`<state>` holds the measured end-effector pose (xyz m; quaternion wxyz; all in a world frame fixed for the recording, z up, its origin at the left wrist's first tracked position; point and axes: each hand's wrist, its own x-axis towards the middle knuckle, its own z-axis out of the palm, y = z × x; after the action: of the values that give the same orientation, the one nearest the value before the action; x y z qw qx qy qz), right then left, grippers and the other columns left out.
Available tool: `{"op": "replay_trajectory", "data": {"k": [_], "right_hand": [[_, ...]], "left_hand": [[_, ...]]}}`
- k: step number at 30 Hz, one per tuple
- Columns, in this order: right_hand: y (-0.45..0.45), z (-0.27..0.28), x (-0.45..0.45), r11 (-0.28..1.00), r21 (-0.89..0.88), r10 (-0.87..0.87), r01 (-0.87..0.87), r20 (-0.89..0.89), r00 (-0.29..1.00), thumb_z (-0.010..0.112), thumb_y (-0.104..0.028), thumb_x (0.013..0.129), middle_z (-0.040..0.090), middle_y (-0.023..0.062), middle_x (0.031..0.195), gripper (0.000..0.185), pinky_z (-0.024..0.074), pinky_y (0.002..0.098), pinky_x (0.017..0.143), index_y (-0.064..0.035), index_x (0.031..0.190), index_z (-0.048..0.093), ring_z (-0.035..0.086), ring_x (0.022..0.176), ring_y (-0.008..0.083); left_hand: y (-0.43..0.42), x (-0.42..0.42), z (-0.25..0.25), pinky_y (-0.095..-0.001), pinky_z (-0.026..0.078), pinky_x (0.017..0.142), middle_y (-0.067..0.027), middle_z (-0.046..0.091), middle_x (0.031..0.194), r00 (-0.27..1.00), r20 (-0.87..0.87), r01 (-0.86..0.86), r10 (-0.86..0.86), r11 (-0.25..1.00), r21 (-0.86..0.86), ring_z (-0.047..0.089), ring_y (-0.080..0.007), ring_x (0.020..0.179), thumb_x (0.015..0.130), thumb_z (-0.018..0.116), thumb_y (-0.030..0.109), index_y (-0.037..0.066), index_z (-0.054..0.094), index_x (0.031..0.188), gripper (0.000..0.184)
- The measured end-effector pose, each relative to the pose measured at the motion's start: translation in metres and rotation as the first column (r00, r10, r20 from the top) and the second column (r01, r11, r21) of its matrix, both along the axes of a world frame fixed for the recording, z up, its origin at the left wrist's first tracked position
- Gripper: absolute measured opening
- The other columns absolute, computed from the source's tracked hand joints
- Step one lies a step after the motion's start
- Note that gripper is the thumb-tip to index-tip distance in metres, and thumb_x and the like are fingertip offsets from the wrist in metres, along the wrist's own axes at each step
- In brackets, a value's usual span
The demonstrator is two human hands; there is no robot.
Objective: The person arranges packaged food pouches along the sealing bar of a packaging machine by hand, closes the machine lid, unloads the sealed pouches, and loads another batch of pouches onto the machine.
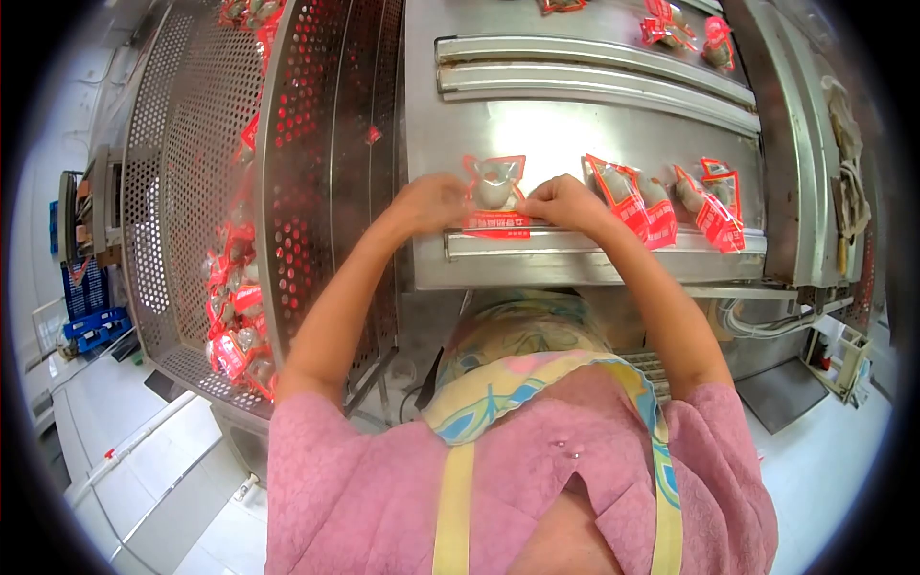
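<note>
A clear plastic pouch (495,184) with red print and a grey, rounded item inside lies on the steel work surface (537,134). Its lower printed end overlaps the metal bar (594,241) along the front edge. My left hand (431,203) is closed at the pouch's left side, its fingertips partly hidden. On the opposite side, my right hand (567,202) pinches the pouch's right edge between thumb and finger. Just right of that hand lie two similar pouches (628,196), and further right are more pouches (711,203), their printed ends toward the bar.
A perforated metal bin (172,192) on the left holds several red-printed pouches (235,350). A double metal bar (594,81) crosses the surface farther back, with more pouches (668,27) beyond it. A machine frame (810,144) borders the right side.
</note>
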<state>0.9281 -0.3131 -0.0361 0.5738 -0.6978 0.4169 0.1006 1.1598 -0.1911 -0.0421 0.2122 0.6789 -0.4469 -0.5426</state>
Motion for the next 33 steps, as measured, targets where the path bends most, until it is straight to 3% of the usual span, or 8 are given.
{"op": "replay_trajectory", "data": {"k": [2, 11, 14, 17, 20, 23, 30, 33], "right_hand": [[0.003, 0.006, 0.005, 0.991, 0.024, -0.128, 0.128, 0.015, 0.992, 0.072, -0.026, 0.075, 0.064, 0.0106, 0.065, 0.024, 0.0482, 0.0324, 0.062, -0.0016, 0.076, 0.07, 0.06, 0.06, 0.0174], [0.006, -0.001, 0.002, 0.997, -0.068, 0.048, -0.046, 0.026, 0.999, 0.07, -0.029, 0.077, 0.064, 0.0098, 0.063, 0.029, 0.0483, 0.0334, 0.061, -0.0005, 0.074, 0.069, 0.061, 0.058, 0.0195], [0.006, 0.002, 0.005, 0.995, -0.089, 0.047, -0.048, -0.017, 0.999, 0.068, -0.035, 0.079, 0.064, 0.0124, 0.064, 0.035, 0.0485, 0.0344, 0.063, -0.0005, 0.076, 0.07, 0.061, 0.06, 0.0224], [0.016, 0.002, 0.002, 0.987, -0.156, -0.016, 0.02, 0.026, 1.0, 0.067, -0.041, 0.08, 0.064, 0.0139, 0.067, 0.038, 0.0486, 0.0348, 0.065, -0.0027, 0.079, 0.071, 0.061, 0.063, 0.0246], [0.023, 0.003, -0.003, 0.977, -0.191, -0.083, 0.096, 0.075, 0.994, 0.067, -0.042, 0.081, 0.065, 0.013, 0.069, 0.037, 0.0485, 0.0353, 0.068, -0.0047, 0.08, 0.072, 0.061, 0.066, 0.0261], [0.027, 0.019, -0.01, 0.958, -0.233, -0.129, 0.169, 0.176, 0.976, 0.066, -0.032, 0.085, 0.066, 0.0121, 0.075, 0.029, 0.0486, 0.0343, 0.068, -0.004, 0.085, 0.071, 0.062, 0.069, 0.0245], [0.022, 0.086, -0.104, 0.694, -0.511, -0.141, 0.507, 0.595, 0.791, 0.063, -0.006, 0.086, 0.065, 0.0078, 0.086, 0.016, 0.0479, 0.0256, 0.067, -0.003, 0.101, 0.068, 0.06, 0.074, 0.015], [0.001, 0.081, -0.136, 0.64, -0.247, -0.485, 0.728, 0.605, 0.632, 0.062, -0.006, 0.088, 0.066, 0.0081, 0.089, 0.019, 0.048, 0.0254, 0.068, -0.0033, 0.106, 0.066, 0.06, 0.076, 0.0146]], "left_hand": [[0.003, 0.001, -0.012, -0.0234, 0.044, 0.058, -0.0014, 0.061, 0.07, 0.99, -0.081, -0.116, 0.115, 0.993, -0.005, 0.056, -0.0074, 0.063, 0.079, 0.067, 0.002, -0.001, 0.056, 0.097, 0.021], [0.0, -0.008, 0.027, -0.0245, 0.046, 0.063, -0.0021, 0.061, 0.073, 1.0, -0.015, 0.017, -0.016, 0.998, 0.065, 0.056, -0.008, 0.067, 0.076, 0.07, 0.006, -0.002, 0.056, 0.101, 0.03], [0.014, -0.013, 0.02, -0.0258, 0.046, 0.066, -0.0019, 0.061, 0.08, 0.975, 0.209, -0.071, 0.081, 0.996, -0.053, 0.056, -0.0081, 0.076, 0.075, 0.072, 0.009, -0.001, 0.057, 0.1, 0.031], [0.032, -0.033, 0.044, -0.0297, 0.047, 0.065, -0.0041, 0.06, 0.082, 0.933, 0.314, -0.016, 0.176, 0.892, -0.452, 0.058, -0.0139, 0.079, 0.072, 0.074, 0.01, 0.003, 0.06, 0.099, 0.031], [0.036, -0.051, 0.055, -0.0338, 0.047, 0.063, -0.0061, 0.059, 0.079, 0.86, 0.511, 0.371, 0.008, 0.678, -0.635, 0.058, -0.022, 0.077, 0.071, 0.073, 0.01, 0.008, 0.064, 0.094, 0.025], [0.042, -0.062, 0.051, -0.0367, 0.047, 0.062, -0.0074, 0.057, 0.079, 0.793, 0.607, 0.416, 0.056, 0.679, -0.606, 0.056, -0.0271, 0.074, 0.07, 0.072, 0.01, 0.011, 0.066, 0.088, 0.019], [0.043, -0.069, 0.056, -0.0342, 0.049, 0.062, -0.0076, 0.06, 0.079, 0.857, 0.516, 0.345, 0.011, 0.732, -0.588, 0.06, -0.0237, 0.074, 0.075, 0.071, 0.011, 0.008, 0.067, 0.087, 0.013], [0.024, -0.09, 0.059, -0.0318, 0.05, 0.064, -0.0086, 0.064, 0.084, 0.943, 0.315, 0.107, 0.104, 0.802, -0.587, 0.063, -0.0189, 0.077, 0.08, 0.071, 0.015, 0.004, 0.066, 0.097, 0.021]]}}
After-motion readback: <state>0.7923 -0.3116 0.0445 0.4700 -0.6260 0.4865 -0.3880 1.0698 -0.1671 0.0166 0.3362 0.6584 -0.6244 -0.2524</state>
